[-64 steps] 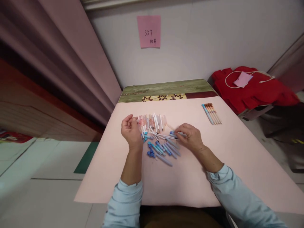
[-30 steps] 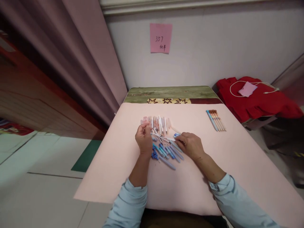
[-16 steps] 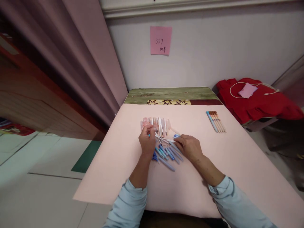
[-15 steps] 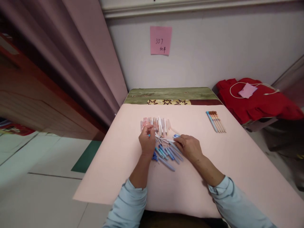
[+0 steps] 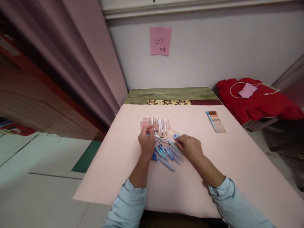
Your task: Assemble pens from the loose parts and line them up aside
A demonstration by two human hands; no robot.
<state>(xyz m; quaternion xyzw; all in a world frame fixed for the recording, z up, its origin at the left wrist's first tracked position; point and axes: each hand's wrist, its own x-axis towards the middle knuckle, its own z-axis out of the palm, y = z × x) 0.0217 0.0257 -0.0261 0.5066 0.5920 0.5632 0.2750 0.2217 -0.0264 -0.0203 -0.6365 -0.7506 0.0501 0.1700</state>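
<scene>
My left hand is closed in a pinch at the left of a pile of pen parts. A bit of blue shows at its fingers, but what they hold is mostly hidden. My right hand is closed too, its fingertips on the end of a thin white pen refill that reaches across towards the left hand. Between and below the hands lie several blue and lilac pen barrels and small dark blue pieces. Further white refills with dark tips rest just beyond.
Behind the hands is a row of clear pinkish barrels. Several assembled pens, one blue and the others beige with brown tops, lie side by side at the right. A pale pink sheet covers the table. Red cloth sits beyond its right edge.
Very little differs. My left hand has shifted slightly to the left, and the white refill between the hands has moved a touch. The pile and the assembled pens lie as before.
</scene>
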